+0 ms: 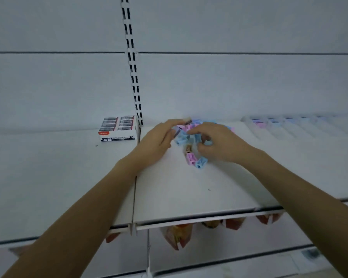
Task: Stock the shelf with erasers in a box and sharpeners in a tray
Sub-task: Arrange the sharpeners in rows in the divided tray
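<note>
A heap of pink and blue sharpeners lies on the white shelf, with a few erasers mixed in, one at the far edge. My left hand reaches into the heap's left side; thumb and fingers pinch a small grey-banded eraser. My right hand covers the heap's right side, its fingers curled round a blue sharpener. Two sharpeners, pink and blue, lie nearer me. The open eraser box stands at the left. A clear tray at the right holds a few sharpeners.
A slotted upright runs up the back wall beside the box. A seam splits the shelf boards under my left forearm. Red and orange packets hang below the shelf's front edge.
</note>
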Available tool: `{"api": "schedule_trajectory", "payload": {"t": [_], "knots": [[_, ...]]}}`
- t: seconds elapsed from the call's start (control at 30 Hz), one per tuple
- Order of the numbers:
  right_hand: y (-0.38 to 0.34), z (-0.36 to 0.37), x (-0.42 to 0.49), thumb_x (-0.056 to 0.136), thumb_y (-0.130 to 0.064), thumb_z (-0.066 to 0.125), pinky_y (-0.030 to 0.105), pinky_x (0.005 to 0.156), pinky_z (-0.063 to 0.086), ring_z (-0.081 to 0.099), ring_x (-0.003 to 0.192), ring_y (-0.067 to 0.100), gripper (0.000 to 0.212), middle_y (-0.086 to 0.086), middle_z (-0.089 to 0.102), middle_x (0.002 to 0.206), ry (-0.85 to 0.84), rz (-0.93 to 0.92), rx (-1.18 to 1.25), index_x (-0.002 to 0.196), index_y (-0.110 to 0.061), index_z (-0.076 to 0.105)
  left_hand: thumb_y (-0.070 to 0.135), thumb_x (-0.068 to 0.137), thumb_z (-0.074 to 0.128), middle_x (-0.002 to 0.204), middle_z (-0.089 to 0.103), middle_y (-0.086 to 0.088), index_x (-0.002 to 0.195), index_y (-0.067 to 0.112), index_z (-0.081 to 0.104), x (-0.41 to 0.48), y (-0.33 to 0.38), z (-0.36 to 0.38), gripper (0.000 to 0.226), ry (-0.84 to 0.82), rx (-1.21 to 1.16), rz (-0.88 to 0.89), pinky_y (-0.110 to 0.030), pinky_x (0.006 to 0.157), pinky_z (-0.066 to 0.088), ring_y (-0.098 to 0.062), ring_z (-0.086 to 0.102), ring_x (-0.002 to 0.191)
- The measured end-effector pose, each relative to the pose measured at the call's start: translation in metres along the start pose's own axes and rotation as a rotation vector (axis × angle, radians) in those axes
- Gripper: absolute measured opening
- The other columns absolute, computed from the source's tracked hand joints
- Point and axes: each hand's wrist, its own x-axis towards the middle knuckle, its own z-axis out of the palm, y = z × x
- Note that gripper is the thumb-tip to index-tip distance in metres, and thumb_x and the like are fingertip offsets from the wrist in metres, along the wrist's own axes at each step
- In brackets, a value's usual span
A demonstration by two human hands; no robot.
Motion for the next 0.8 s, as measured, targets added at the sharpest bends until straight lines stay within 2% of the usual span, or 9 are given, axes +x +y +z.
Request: {"api": "schedule_trajectory", "payload": {"t": [0.07,0.13,0.2,0.27,0.37,0.5,0.57,0.67,0.8], "knots": [[-0.002,0.000,-0.002,0.080,-0.007,0.059,0.014,0.068,0.035,0.048,0.074,0.009,0.033,-0.001,0.053,0.088,0.107,-0.022,0.088,0.110,-0.018,0.065,0.005,0.099,0.026,0.082,0.050,0.011,0.121,0.019,0.051,-0.001,0.004,-0.001,0.037,0.000,-0.123,-0.075,-0.009,0.065,0.042,-0.001,0.052,0.068],[-0.004,0.001,-0.003,0.078,-0.001,0.060,0.011,0.068,0.037,0.051,0.070,0.007,0.025,0.003,0.056,0.087,0.145,-0.032,0.176,0.096,-0.016,0.068,0.006,0.099,0.025,0.080,0.053,-0.001,0.114,0.017,0.053,-0.001,0.003,0.000,0.034,0.020,-0.182,-0.115,-0.006,0.063,0.044,0.003,0.053,0.064],[-0.009,0.002,-0.004,0.080,0.003,0.058,0.016,0.073,0.043,0.057,0.073,0.008,0.026,0.006,0.060,0.094,0.139,0.006,0.370,0.087,-0.021,0.064,0.009,0.100,0.025,0.082,0.055,-0.008,0.107,0.020,0.053,-0.001,0.001,0.001,0.031,0.056,-0.249,-0.126,-0.009,0.065,0.047,0.006,0.055,0.061],[-0.014,0.003,-0.004,0.082,0.006,0.057,0.026,0.078,0.048,0.060,0.080,0.012,0.029,0.008,0.063,0.094,0.135,0.037,0.562,0.082,-0.023,0.058,0.006,0.100,0.026,0.084,0.054,-0.005,0.097,0.026,0.052,0.000,0.003,0.001,0.032,0.068,-0.388,-0.155,-0.016,0.071,0.050,0.003,0.056,0.062],[-0.016,0.004,-0.005,0.083,0.008,0.057,0.032,0.078,0.050,0.063,0.088,0.023,0.026,0.004,0.063,0.093,0.157,0.044,0.668,0.080,-0.017,0.051,-0.004,0.095,0.033,0.086,0.052,-0.003,0.092,0.029,0.052,0.000,0.007,-0.003,0.038,0.072,-0.529,-0.187,-0.026,0.079,0.050,-0.007,0.059,0.070],[-0.018,0.003,-0.009,0.085,0.007,0.056,0.015,0.066,0.050,0.068,0.076,0.008,0.022,0.000,0.066,0.094,0.174,0.052,0.783,0.083,-0.014,0.050,-0.006,0.086,0.053,0.096,0.055,-0.001,0.098,0.026,0.051,-0.004,0.014,-0.006,0.034,0.079,-0.482,-0.161,-0.010,0.063,0.046,-0.001,0.059,0.071],[-0.014,0.001,-0.012,0.083,0.001,0.062,0.021,0.075,0.053,0.068,0.080,0.007,0.019,-0.002,0.066,0.097,0.190,0.080,0.782,0.084,-0.017,0.056,-0.003,0.085,0.057,0.104,0.054,-0.003,0.100,0.023,0.052,-0.004,0.018,-0.005,0.031,0.120,-0.442,-0.159,-0.008,0.060,0.043,0.004,0.059,0.065],[-0.005,-0.005,-0.021,0.078,-0.007,0.069,0.038,0.090,0.051,0.067,0.094,0.025,0.019,0.007,0.067,0.105,0.207,0.135,0.772,0.087,-0.023,0.061,0.000,0.086,0.058,0.116,0.045,-0.005,0.102,0.022,0.054,-0.001,0.029,0.001,0.027,0.194,-0.356,-0.148,-0.006,0.062,0.043,0.006,0.058,0.061],[0.007,-0.018,-0.038,0.077,-0.005,0.069,0.028,0.073,0.051,0.067,0.083,0.019,0.019,0.012,0.069,0.094,0.217,0.138,0.778,0.090,-0.016,0.060,0.004,0.086,0.060,0.115,0.043,-0.001,0.104,0.025,0.054,0.004,0.051,0.013,0.028,0.218,-0.259,-0.093,-0.006,0.065,0.043,0.007,0.057,0.061]]}}
